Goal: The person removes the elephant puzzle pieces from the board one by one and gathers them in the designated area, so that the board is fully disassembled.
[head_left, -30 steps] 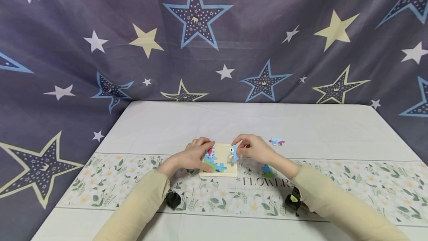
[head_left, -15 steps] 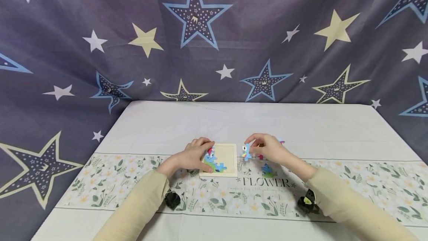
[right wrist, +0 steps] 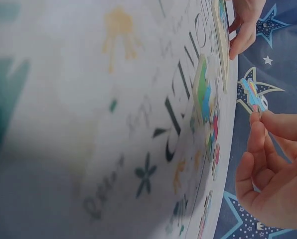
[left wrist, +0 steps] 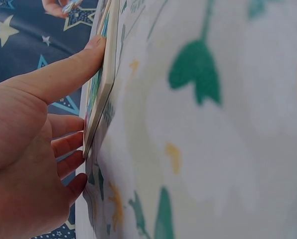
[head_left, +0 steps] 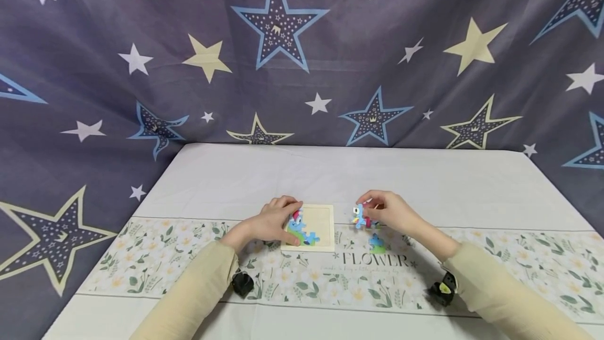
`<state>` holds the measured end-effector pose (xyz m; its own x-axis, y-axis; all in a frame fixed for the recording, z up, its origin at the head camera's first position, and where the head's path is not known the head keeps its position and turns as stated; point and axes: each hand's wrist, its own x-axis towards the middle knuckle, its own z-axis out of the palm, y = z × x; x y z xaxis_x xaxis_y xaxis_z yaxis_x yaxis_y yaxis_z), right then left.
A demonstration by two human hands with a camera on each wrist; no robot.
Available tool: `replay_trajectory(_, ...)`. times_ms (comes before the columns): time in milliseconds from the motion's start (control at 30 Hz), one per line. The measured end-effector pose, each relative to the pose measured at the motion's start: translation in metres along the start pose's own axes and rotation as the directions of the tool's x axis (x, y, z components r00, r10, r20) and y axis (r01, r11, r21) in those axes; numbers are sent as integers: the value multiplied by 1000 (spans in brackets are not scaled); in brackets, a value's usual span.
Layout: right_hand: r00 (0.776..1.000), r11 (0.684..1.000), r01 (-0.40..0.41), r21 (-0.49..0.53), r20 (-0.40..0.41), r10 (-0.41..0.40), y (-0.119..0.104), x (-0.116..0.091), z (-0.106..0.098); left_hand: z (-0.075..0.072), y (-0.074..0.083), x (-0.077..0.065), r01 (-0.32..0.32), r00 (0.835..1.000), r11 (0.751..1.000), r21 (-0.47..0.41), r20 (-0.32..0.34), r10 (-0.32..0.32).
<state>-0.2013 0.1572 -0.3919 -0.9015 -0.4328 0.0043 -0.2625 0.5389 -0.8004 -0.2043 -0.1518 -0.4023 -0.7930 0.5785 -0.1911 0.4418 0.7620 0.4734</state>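
Observation:
In the head view my left hand [head_left: 271,224] holds a square wooden puzzle board [head_left: 322,218] at its left side, the thumb over the near part and the fingers by the far left edge. Joined blue, green and red puzzle pieces [head_left: 310,238] lie along the board's left and lower part, partly under the hand. Right of the board, my right hand [head_left: 394,213] pinches a blue puzzle piece [head_left: 358,216] with a printed eye and rainbow colours. The right wrist view shows that puzzle piece [right wrist: 253,94] between thumb and fingertips, raised above the tablecloth.
A blue and green puzzle piece [head_left: 377,244] lies on the floral tablecloth [head_left: 340,287] below the right hand. Several loose pieces [right wrist: 214,127] lie near it in the right wrist view, partly hidden in the head view. A star-patterned curtain [head_left: 302,77] hangs behind the table.
The right hand has moved right, away from the board, carrying the pinched puzzle piece, and now covers loose pieces at the right. The left hand stays on the board.

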Motion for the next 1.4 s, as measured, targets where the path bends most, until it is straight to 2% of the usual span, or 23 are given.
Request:
replay_trajectory(433, 999, 1000, -24, -3, -41, 24, 5, -9, -13, 1, 0, -1, -1, 1000, 1000, 4, -5, 1)
replay_trajectory(700, 995, 997, -80, 6, -53, 80, 13, -13, -18, 1, 1, -1, 1, 1000, 1000, -6, 1, -1)
replay_trajectory(933, 994, 997, -74, -8, -80, 73, 20, -18, -26, 1, 0, 0, -1, 1000, 1000, -2, -4, 1)
replay_trajectory(1400, 991, 993, -117, -29, -63, 115, 33, -27, -35, 0, 0, 0, -1, 1000, 1000, -12, 3, 2)
